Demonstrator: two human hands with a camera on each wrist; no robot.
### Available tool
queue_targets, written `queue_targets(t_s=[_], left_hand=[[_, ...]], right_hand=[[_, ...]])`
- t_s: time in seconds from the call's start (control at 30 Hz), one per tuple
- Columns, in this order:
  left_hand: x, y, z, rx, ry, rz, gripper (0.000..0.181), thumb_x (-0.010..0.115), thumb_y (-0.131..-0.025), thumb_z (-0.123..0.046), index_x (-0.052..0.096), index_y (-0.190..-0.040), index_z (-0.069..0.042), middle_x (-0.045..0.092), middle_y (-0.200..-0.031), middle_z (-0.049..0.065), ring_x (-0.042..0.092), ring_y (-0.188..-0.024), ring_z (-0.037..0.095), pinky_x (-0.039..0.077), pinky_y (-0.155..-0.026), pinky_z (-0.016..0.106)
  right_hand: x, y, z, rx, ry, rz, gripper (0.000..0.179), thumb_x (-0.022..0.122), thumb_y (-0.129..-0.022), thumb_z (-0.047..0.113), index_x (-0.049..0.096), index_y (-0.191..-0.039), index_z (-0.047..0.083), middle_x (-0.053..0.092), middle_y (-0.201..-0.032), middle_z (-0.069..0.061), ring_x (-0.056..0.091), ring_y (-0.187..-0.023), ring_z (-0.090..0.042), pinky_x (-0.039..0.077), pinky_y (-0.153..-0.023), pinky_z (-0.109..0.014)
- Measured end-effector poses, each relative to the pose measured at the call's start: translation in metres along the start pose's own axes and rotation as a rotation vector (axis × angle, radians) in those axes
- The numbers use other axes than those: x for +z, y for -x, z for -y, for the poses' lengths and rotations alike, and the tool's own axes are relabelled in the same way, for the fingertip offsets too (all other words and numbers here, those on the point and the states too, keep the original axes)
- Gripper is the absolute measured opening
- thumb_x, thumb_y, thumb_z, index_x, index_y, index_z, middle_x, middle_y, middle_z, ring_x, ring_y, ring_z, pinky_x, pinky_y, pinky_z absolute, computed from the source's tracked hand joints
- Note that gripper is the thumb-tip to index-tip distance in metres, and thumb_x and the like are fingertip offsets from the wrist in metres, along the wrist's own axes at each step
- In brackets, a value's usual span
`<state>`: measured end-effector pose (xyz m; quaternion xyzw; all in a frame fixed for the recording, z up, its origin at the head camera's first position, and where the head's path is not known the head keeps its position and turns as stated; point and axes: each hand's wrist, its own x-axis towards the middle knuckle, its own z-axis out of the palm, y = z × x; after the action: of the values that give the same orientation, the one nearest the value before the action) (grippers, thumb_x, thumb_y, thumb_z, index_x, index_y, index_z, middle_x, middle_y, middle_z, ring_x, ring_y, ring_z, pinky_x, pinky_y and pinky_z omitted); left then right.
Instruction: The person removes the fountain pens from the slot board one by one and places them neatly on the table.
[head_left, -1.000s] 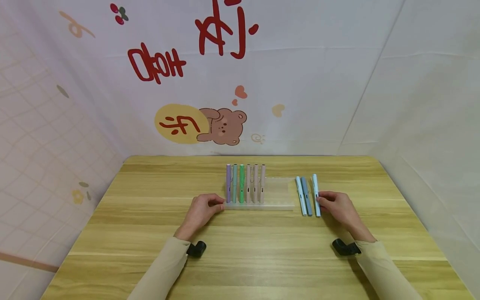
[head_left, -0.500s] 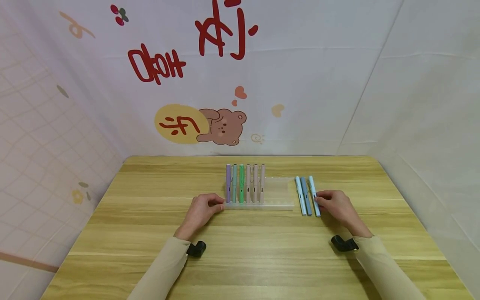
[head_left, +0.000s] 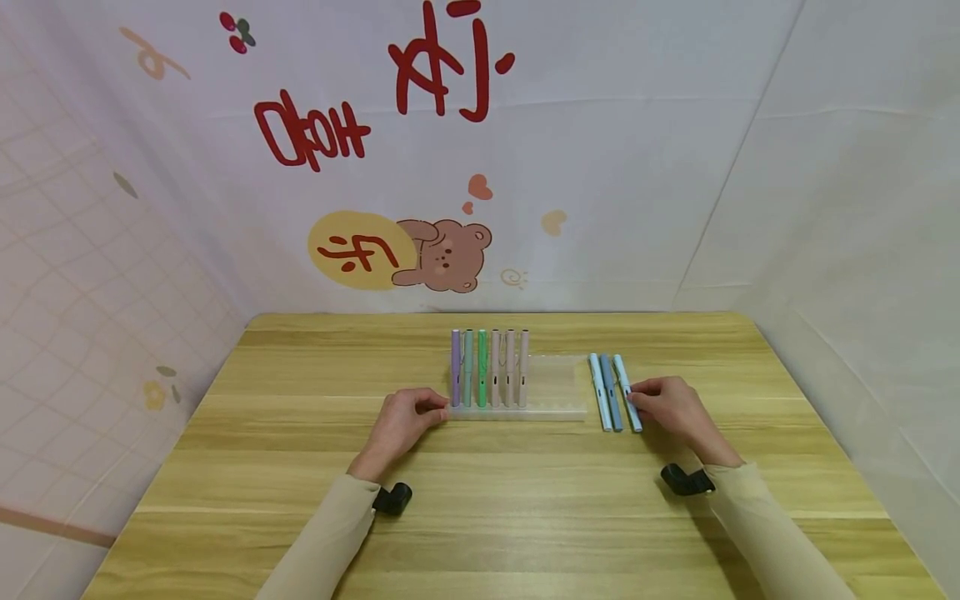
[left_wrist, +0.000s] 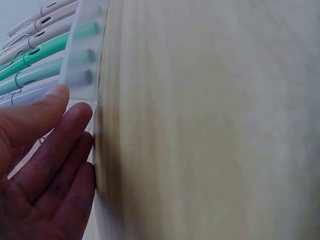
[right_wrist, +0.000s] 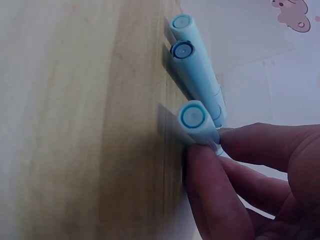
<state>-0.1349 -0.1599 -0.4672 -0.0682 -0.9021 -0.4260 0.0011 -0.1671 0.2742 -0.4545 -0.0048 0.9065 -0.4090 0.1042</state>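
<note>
A: What carries it all?

B: The wooden table (head_left: 495, 517), with a clear stand (head_left: 555, 413) toward its far side.

A: Why is the left hand (head_left: 405, 421) there?

B: To steady the stand, I'd say: thumb and fingertips meet its left end, narrowly spaced. Whether they pinch it, I can't tell.

A: And the right hand (head_left: 670, 406)?

B: It pinches a pale blue pen (head_left: 623, 377) near the middle, likely for balance, just right of two others: a darker blue pen (head_left: 612, 392) and a light blue pen (head_left: 600, 392), lying side by side on the wood.

A: What fills the stand's left part?

B: A purple pen (head_left: 455, 367), a teal pen (head_left: 468, 367), a green pen (head_left: 482, 367) and three beige pens (head_left: 510, 367), their lower ends behind the front lip, which presumably stops them sliding.
</note>
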Motion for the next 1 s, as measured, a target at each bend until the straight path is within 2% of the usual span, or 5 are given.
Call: queue_targets(t_s=[0.57, 1.0], left_hand=[[0.0005, 0.0005, -0.0007, -0.018, -0.012, -0.003, 0.008, 0.079, -0.092, -0.011, 0.081, -0.099, -0.013, 0.077, -0.100, -0.002, 0.070, -0.098, 0.021, 0.055, -0.092, 0.046], [0.0017, 0.0011, -0.0005, -0.020, -0.017, -0.007, 0.008, 0.080, -0.092, -0.010, 0.081, -0.099, -0.014, 0.077, -0.099, -0.002, 0.070, -0.097, 0.020, 0.055, -0.091, 0.045]], right_hand=[[-0.0018, -0.0015, -0.0009, 0.018, 0.026, 0.012, 0.032, 0.068, -0.100, 0.017, 0.073, -0.115, -0.010, 0.076, -0.101, -0.017, 0.074, -0.085, -0.018, 0.058, -0.072, -0.028], [-0.0019, -0.0010, -0.0017, 0.017, 0.015, 0.010, 0.033, 0.067, -0.101, 0.020, 0.073, -0.115, -0.010, 0.076, -0.105, -0.020, 0.075, -0.088, -0.021, 0.060, -0.076, -0.033]])
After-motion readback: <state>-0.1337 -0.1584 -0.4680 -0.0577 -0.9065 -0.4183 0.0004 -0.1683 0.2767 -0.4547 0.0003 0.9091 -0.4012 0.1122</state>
